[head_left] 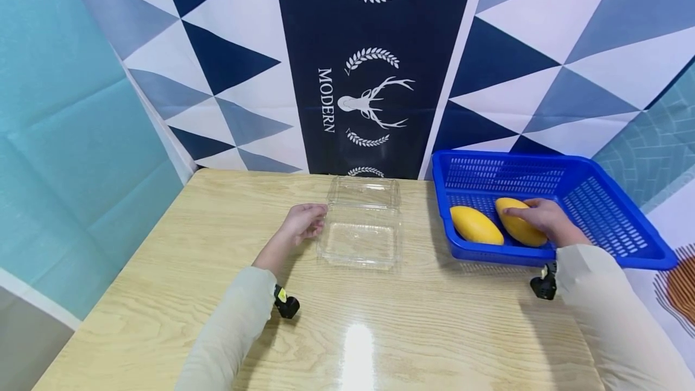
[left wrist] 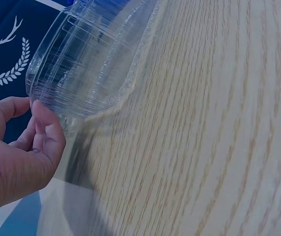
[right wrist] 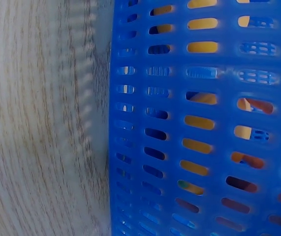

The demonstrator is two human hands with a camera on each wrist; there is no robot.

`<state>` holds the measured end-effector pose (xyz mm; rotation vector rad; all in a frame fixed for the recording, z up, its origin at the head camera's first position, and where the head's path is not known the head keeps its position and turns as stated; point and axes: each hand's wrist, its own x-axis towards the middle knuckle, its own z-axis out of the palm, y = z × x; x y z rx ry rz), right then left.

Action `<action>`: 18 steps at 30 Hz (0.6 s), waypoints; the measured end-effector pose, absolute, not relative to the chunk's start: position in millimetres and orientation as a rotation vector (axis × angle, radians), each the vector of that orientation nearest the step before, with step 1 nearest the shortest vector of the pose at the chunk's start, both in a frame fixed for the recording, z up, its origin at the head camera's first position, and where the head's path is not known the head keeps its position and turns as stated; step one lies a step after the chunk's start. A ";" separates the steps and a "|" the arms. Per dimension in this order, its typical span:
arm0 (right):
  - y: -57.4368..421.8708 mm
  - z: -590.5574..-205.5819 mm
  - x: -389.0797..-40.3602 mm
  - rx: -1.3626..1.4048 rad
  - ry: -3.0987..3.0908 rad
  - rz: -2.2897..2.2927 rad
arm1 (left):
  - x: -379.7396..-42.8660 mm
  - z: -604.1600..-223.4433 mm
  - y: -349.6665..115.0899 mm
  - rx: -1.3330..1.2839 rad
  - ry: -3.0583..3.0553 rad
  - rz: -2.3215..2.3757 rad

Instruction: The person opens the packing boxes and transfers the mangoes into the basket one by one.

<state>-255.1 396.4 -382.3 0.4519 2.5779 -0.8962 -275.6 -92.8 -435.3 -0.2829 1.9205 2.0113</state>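
My left hand (head_left: 305,222) pinches the left rim of a clear plastic clamshell box (head_left: 359,243), thumb and fingers meeting at its edge in the left wrist view. The box (left wrist: 106,64) lies with its lid folded back toward the wall. On the right, my right hand (head_left: 545,220) reaches into a blue slotted basket (head_left: 494,253) and grips a yellow mango (head_left: 516,233) from above. A second yellow mango (head_left: 475,225) lies to its left in the basket. In the right wrist view the basket wall (right wrist: 174,113) hides most of that hand; yellow shows through the slots.
The wooden table (head_left: 412,318) carries the box and the basket, which stands at its back right. Behind rises a patterned cloth (head_left: 233,59) with triangles and a deer print. A teal cloth (head_left: 70,137) hangs on the left.
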 end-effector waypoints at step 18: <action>396.9 -380.6 -253.9 0.522 2.606 -0.932 | -278.5 -434.7 -92.8 -0.296 1.940 2.011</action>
